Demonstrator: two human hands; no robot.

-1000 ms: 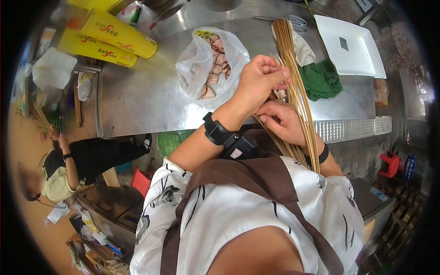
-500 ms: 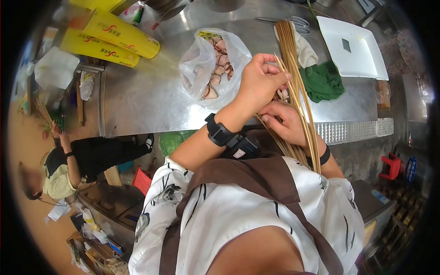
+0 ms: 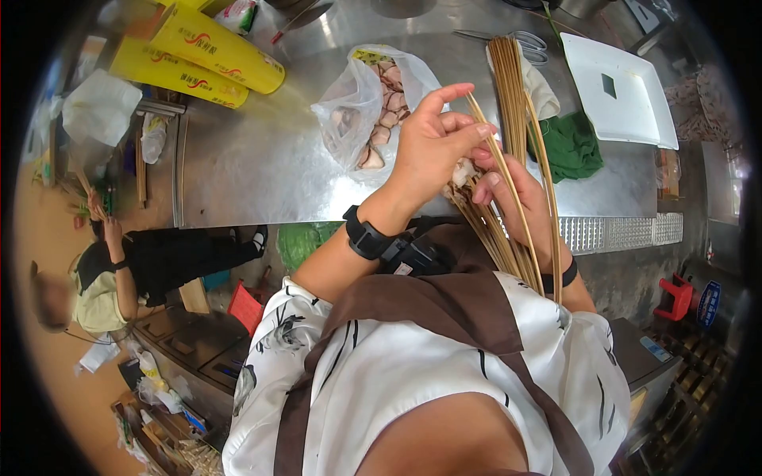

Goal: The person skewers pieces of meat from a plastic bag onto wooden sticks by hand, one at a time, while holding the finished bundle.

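Note:
My left hand (image 3: 436,147) pinches a thin wooden skewer (image 3: 510,184) near its upper end, with the index finger stretched along the tip. Just right of it, my right hand (image 3: 520,194) is wrapped around a bundle of skewers (image 3: 496,238), with pale meat pieces (image 3: 464,172) at their upper ends. A further bundle of bare skewers (image 3: 508,87) lies on the steel table (image 3: 254,174) beyond my hands. To the left, an open plastic bag (image 3: 349,111) holds several meat pieces (image 3: 389,119).
Yellow rolls (image 3: 214,51) lie at the back left. A white tray (image 3: 619,91), green cloth (image 3: 570,147) and scissors (image 3: 530,49) are at the right. At the far left, another person (image 3: 103,278) holds thin sticks. A red stool (image 3: 675,296) stands at the right.
My left hand has moved slightly left and down, its index finger now extended. My right hand has risen beside it, and the meat on the bundle shows more clearly.

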